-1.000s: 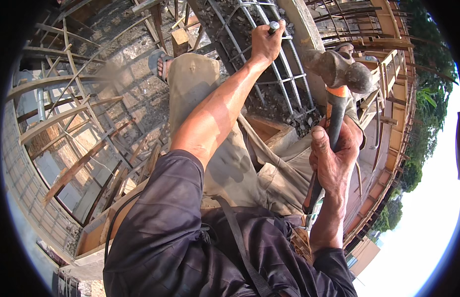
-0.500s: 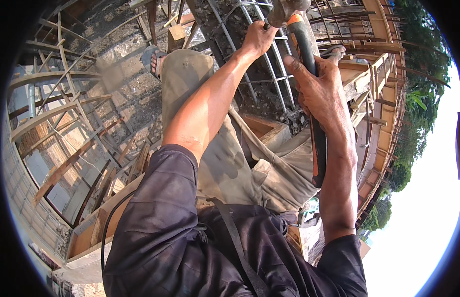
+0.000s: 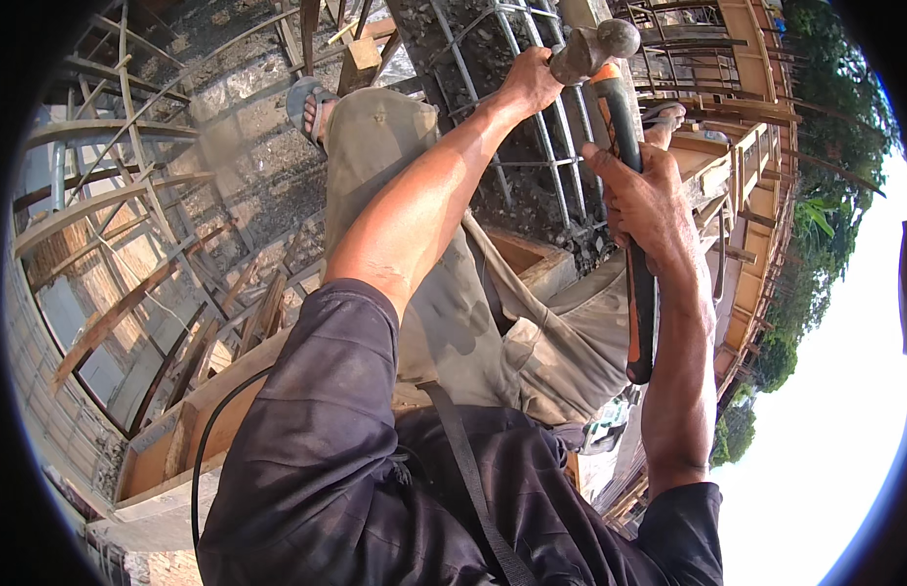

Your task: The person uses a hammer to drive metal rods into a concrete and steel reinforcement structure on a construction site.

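Observation:
My right hand (image 3: 651, 200) is wrapped round the black-and-orange handle of a hammer (image 3: 621, 117). Its worn metal head points away from me, and the handle's butt reaches back along my forearm. At the far side, my left hand (image 3: 532, 82) is closed, with its fingertips right beside the hammer head. Whatever those fingers may pinch is hidden behind the head. Beneath both hands run grey steel reinforcing bars (image 3: 559, 146), tied into a cage over dark, rubble-strewn ground.
My bent knee (image 3: 383, 122) and sandalled foot (image 3: 313, 109) are at the left. A wooden form box (image 3: 532, 256) lies between my legs. Timber scaffolding poles (image 3: 131, 127) stand lower at the left. Wooden formwork (image 3: 751, 49) curves along the right, beside trees (image 3: 829, 146).
The hammer has come slightly toward me and to the right, so more of its head shows. My left hand stays closed beside it. The whole view has shifted a little.

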Tool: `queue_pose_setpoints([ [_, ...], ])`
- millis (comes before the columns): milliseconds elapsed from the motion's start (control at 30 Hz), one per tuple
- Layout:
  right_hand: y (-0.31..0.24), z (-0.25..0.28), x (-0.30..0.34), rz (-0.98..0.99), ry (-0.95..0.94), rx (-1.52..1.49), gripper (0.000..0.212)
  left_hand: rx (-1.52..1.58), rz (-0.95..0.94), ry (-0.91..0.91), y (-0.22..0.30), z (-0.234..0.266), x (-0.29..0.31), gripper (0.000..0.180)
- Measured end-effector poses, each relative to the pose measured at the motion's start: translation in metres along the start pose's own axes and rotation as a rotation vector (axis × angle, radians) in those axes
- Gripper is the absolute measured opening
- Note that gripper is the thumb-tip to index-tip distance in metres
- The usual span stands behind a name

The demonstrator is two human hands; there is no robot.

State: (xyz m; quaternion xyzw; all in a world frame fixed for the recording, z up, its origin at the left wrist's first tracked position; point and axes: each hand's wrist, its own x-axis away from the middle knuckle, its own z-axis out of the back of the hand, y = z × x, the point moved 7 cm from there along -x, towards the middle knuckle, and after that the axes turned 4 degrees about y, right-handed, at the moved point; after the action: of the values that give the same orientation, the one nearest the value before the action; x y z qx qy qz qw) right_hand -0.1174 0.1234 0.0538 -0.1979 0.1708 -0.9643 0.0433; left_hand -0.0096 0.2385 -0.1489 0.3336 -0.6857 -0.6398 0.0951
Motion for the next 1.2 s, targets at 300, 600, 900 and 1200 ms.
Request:
queue_pose_setpoints([
  [300, -0.11, 0.123, 0.043, 0.618, 0.369, -0.568, 0.034, 0.137, 0.327, -0.062, -0.015, -0.01, 0.004, 0.054],
  [600, -0.011, 0.005, 0.005, -0.02, 0.006, 0.012, 0.044, 0.031, 0.056, -0.099, -0.019, -0.014, 0.007, 0.056],
  [900, -0.091, 0.113, 0.021, 0.507, 0.041, -0.535, 0.026, 0.128, 0.47, -0.317, 0.027, -0.003, 0.012, 0.054],
  [1200, 0.001, -0.006, 0.015, -0.036, -0.113, 0.125, 0.046, -0.005, 0.176, -0.206, -0.019, -0.017, 0.025, 0.039],
])
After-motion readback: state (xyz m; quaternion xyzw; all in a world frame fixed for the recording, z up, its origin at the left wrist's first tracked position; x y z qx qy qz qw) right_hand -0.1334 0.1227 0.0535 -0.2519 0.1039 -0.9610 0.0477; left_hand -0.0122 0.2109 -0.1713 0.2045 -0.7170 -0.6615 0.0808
